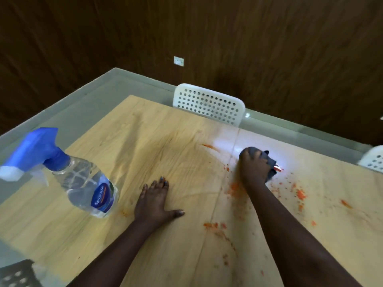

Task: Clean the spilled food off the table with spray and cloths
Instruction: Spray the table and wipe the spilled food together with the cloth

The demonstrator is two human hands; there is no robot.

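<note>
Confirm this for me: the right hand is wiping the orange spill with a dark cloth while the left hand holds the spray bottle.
Not quite. The head view shows the left hand resting flat on the table, fingers spread, holding nothing. The spray bottle stands apart, to its left. The rest holds: the right hand grips a dark cloth over the orange spill.

Between my left hand [154,200] and the bottle [87,179] the table [145,129] lies bare — wide room also beyond my fingers. My right hand [253,165] has orange bits [300,194] close on its right — chair [209,104] behind.
</note>
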